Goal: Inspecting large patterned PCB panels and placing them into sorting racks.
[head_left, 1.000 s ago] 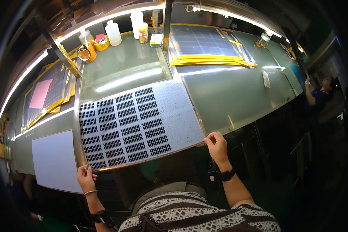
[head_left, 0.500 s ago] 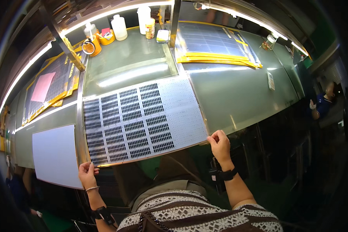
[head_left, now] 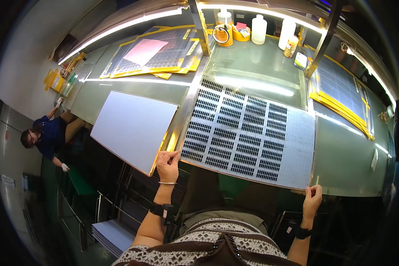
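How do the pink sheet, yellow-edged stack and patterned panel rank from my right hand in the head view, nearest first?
From the right hand:
1. Patterned panel: near right corner at the fingertips.
2. Yellow-edged stack: far right.
3. Pink sheet: far left.

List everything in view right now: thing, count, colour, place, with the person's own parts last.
patterned panel: one, white with black grids, bench centre
blank panel: one, whitish, left of it
bench: one, green, beneath
left stack: one, dark, yellow-edged, back left
right stack: one, dark, yellow-edged, back right
pink sheet: one, pink, on left stack
orange containers: two, orange, back centre
white bottles: two, whitish, right of those
jar: one, yellowish, by right bottle
light tubes: several, white, overhead
co-worker: one, dark blue shirt, far left
left hand: one, bare, panel's near left corner
right hand: one, bare, near right corner
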Motion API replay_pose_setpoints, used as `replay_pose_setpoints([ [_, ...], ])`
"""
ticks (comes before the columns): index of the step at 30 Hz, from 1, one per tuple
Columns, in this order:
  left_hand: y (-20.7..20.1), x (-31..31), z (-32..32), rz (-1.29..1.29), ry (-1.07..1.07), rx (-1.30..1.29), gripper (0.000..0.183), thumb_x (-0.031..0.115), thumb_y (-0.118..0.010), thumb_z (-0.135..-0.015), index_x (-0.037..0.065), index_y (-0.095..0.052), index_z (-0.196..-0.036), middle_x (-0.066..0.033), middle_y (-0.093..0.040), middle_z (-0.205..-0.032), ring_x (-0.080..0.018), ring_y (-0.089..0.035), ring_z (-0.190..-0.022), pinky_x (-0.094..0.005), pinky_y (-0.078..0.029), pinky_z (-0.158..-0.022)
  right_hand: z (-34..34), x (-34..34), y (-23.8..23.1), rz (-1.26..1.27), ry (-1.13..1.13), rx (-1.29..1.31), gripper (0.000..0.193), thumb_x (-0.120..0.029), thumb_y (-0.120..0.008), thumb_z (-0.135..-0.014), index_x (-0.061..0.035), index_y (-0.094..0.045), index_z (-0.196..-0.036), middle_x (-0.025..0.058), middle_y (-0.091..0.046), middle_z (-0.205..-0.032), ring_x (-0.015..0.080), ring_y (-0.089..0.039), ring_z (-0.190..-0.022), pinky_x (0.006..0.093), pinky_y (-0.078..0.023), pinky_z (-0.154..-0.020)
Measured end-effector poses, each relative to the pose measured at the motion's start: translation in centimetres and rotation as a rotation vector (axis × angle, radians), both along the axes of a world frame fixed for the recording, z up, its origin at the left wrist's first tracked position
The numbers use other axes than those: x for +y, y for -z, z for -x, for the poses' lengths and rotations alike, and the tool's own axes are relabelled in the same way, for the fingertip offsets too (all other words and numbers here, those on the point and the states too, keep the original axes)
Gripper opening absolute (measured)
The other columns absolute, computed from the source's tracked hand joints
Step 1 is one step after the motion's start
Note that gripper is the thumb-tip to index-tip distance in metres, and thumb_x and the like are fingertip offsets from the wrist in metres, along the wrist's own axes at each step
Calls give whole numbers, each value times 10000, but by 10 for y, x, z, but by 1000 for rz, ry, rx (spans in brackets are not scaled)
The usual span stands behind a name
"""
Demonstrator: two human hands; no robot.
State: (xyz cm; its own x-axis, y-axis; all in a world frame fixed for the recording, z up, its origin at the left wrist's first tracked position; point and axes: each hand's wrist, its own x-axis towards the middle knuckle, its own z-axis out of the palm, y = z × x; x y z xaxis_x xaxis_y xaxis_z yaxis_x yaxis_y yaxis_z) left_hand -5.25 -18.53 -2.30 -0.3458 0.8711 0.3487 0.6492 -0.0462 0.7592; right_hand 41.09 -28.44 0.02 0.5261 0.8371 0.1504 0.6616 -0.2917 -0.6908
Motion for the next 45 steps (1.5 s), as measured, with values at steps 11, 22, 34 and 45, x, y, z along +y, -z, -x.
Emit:
replay_pose_setpoints([
  [11, 13, 9, -19, 50, -188, -6, 414, 79, -687, -735, 38, -467, -1083, -33, -433, -652, -170, -453, -600, -282, -409, -582, -2, 5, -10, 34, 37, -71, 167, 5, -616, -722, -4, -478, -816, 117, -473, -782, 258, -478, -726, 336, -407, -683],
  [22, 5, -1, -16, 183, -68, -685, 242, 34, -509, -864, 49, -383, -1070, -9, -500, -582, -90, -494, -437, -190, -351, -410, -58, 168, -17, 168, -511, -709, 427, -119, -545, -771, -155, -523, -1196, 90, -444, -1287, 325, -402, -1156, 468, -361, -891],
  [34, 1, -1, -17, 218, -35, -655, 227, 9, -502, -852, 36, -380, -1042, -17, -492, -589, -68, -458, -439, -190, -414, -420, -65, 259, 4, 263, -432, -833, 463, -54, -484, -781, -86, -462, -1243, 92, -445, -1281, 294, -451, -1117, 430, -403, -863],
  [45, -41, -27, -25, 293, 99, 366, 447, 227, -754, -634, 42, -553, -988, -109, -566, -737, -311, -568, -783, -372, -433, -670, -103, 177, 2, 188, -487, -892, 494, -59, -484, -765, -27, -418, -1254, 96, -414, -1296, 287, -387, -1188, 421, -391, -904],
])
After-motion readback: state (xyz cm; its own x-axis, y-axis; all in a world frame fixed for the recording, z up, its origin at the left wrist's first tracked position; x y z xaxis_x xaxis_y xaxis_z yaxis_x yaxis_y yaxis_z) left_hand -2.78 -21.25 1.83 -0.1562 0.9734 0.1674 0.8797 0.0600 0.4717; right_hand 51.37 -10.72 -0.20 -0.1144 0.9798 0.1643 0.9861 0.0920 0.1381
